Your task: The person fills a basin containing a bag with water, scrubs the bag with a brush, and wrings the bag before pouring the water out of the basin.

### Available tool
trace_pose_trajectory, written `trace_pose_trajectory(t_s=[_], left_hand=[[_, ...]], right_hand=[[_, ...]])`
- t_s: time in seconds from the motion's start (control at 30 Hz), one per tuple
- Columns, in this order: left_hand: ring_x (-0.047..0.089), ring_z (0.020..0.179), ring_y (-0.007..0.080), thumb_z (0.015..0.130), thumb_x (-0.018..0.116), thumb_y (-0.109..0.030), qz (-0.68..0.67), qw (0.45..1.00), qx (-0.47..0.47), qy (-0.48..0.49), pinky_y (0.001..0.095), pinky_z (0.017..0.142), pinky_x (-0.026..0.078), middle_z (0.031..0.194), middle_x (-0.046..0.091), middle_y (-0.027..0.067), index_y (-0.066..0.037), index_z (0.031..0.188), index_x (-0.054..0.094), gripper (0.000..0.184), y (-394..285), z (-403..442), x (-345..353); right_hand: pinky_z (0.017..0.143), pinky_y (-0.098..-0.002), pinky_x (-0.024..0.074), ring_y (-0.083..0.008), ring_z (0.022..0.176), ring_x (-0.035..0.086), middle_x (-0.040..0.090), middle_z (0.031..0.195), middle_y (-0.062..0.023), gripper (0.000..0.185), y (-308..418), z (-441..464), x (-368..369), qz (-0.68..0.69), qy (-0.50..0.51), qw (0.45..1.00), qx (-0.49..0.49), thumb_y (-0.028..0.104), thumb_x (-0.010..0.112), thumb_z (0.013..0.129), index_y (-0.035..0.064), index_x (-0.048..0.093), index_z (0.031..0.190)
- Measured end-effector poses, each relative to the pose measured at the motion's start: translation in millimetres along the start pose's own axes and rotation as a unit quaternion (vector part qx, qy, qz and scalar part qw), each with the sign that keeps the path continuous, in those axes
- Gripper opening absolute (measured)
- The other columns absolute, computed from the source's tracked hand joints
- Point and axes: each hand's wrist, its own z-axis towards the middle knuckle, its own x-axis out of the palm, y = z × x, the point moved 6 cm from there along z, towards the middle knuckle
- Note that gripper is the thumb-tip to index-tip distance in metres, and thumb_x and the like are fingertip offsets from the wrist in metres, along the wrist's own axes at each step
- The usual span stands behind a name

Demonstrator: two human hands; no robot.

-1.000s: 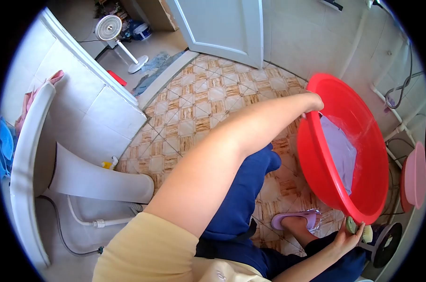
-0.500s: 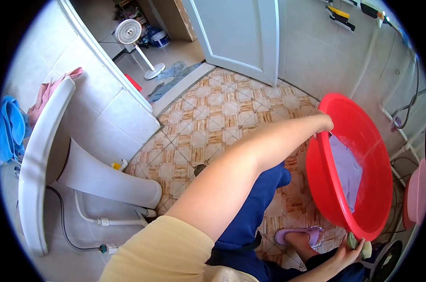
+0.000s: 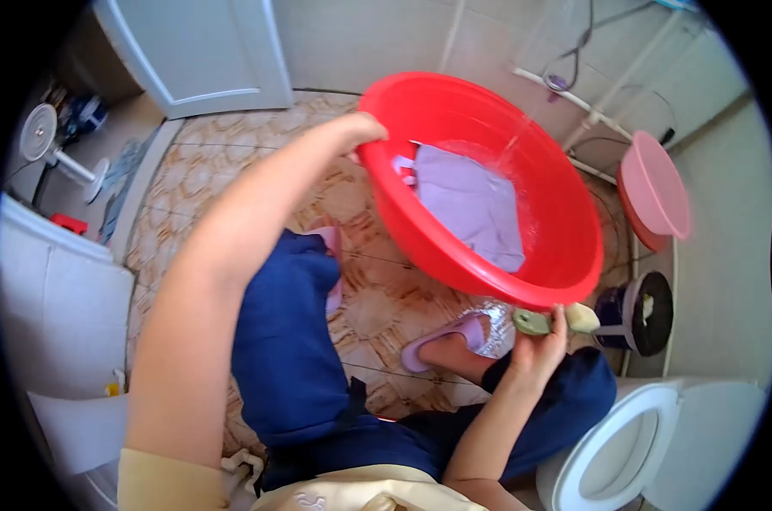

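A large red basin [image 3: 386, 204] is tilted towards me, held by its rim on two sides. My left hand [image 3: 362, 134] is closed over the rim at the far left. My right hand [image 3: 541, 347] grips the near rim and also holds what looks like a scrub brush, with a green handle [image 3: 532, 322] and a cream end [image 3: 582, 318]. Inside the basin lies a wet lilac cloth [image 3: 469, 203] with shiny water around it. A small pink-and-white piece [image 3: 404, 170] shows beside the cloth. The fingers under the rim are hidden.
Pink basin [image 3: 656, 187] leans by the wall pipes at right. Below it is a dark bucket [image 3: 633, 313], then a white toilet [image 3: 611, 447] with its lid up. A lilac slipper [image 3: 441, 341] is on my foot, beside a glistening patch. At left are a door [image 3: 203, 55] and a fan [image 3: 62, 157].
My view has swung to the right, so the basin appears nearer the middle and the toilet has come into view. Both hands keep their hold on the rim.
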Motion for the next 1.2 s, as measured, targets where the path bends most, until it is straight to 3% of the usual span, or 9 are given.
trace_pose_trajectory(t_s=[0.13,0.23,0.33,0.57,0.67,0.8,1.07,1.13,1.2], left_hand=[[0.064,0.071,0.0197,0.083,0.058,-0.023,0.039,0.999,-0.026,-0.015,0.0391,0.053,0.052,0.091,0.065,0.0084,-0.006,0.106,0.056,0.029,1,1,-1],[0.064,0.071,0.0181,0.084,0.056,-0.022,-0.015,0.998,-0.048,-0.028,0.038,0.054,0.052,0.091,0.065,0.0075,-0.007,0.105,0.057,0.026,6,0,-3],[0.064,0.07,0.0179,0.084,0.055,-0.02,0.001,0.998,-0.053,-0.04,0.0381,0.054,0.052,0.089,0.064,0.0064,-0.007,0.106,0.056,0.026,7,1,-6],[0.064,0.069,0.0175,0.085,0.054,-0.021,-0.031,0.997,-0.054,-0.036,0.0368,0.053,0.052,0.089,0.064,0.0067,-0.007,0.105,0.054,0.025,3,-4,-4],[0.065,0.072,0.021,0.083,0.054,-0.021,-0.016,0.998,-0.048,-0.04,0.0412,0.06,0.053,0.091,0.065,0.0092,-0.005,0.104,0.056,0.026,2,-5,-7],[0.065,0.073,0.0204,0.084,0.054,-0.021,-0.013,0.998,-0.046,-0.045,0.0414,0.06,0.053,0.091,0.065,0.0076,-0.007,0.104,0.056,0.025,4,-2,-8],[0.064,0.071,0.0152,0.085,0.053,-0.021,-0.004,0.998,-0.055,-0.037,0.0357,0.056,0.053,0.091,0.064,0.0043,-0.012,0.111,0.052,0.028,4,-1,-6],[0.064,0.071,0.0151,0.084,0.053,-0.021,-0.003,0.998,-0.057,-0.029,0.0365,0.058,0.053,0.091,0.064,0.0041,-0.012,0.111,0.052,0.028,5,1,-6],[0.064,0.071,0.0153,0.084,0.054,-0.021,-0.009,0.998,-0.057,-0.033,0.0369,0.058,0.053,0.09,0.064,0.0042,-0.011,0.11,0.052,0.027,4,-1,-5]], right_hand=[[0.075,-0.0478,0.0491,-0.0199,0.088,0.057,0.058,0.092,-0.0032,0.013,-2,-2,3,0.0,-0.024,1.0,0.005,0.015,0.056,0.089,0.0078,0.056,0.099],[0.073,-0.0472,0.0496,-0.0196,0.087,0.057,0.057,0.091,-0.0031,0.013,-2,-6,5,0.006,-0.028,1.0,0.007,0.014,0.056,0.089,0.0069,0.055,0.1],[0.084,-0.0495,0.0455,-0.0245,0.096,0.056,0.057,0.101,-0.008,0.015,-2,-6,3,0.0,-0.029,1.0,-0.003,0.014,0.051,0.091,0.005,0.053,0.102],[0.087,-0.0519,0.044,-0.024,0.098,0.055,0.057,0.102,-0.0075,0.015,-1,-7,6,0.002,-0.017,1.0,-0.002,0.015,0.051,0.091,0.0048,0.052,0.101],[0.09,-0.0546,0.042,-0.0242,0.102,0.053,0.055,0.106,-0.0079,0.014,-2,-8,4,0.0,-0.033,0.999,0.001,0.015,0.052,0.091,0.005,0.052,0.101],[0.085,-0.0529,0.0469,-0.0208,0.098,0.052,0.053,0.099,-0.0045,0.014,-2,-6,4,0.004,-0.019,1.0,-0.009,0.013,0.054,0.09,0.004,0.052,0.101],[0.086,-0.0549,0.0463,-0.0215,0.099,0.052,0.053,0.1,-0.0056,0.014,-2,-7,5,0.005,-0.017,1.0,-0.011,0.011,0.054,0.09,0.0033,0.051,0.101],[0.092,-0.0575,0.0399,-0.0216,0.097,0.054,0.054,0.096,-0.005,0.009,-2,-8,7,0.006,-0.01,1.0,-0.017,0.015,0.055,0.089,0.0057,0.053,0.092],[0.092,-0.0573,0.0406,-0.0216,0.096,0.054,0.054,0.096,-0.005,0.009,-2,-7,6,0.007,-0.01,1.0,-0.017,0.014,0.054,0.089,0.0058,0.053,0.093]])
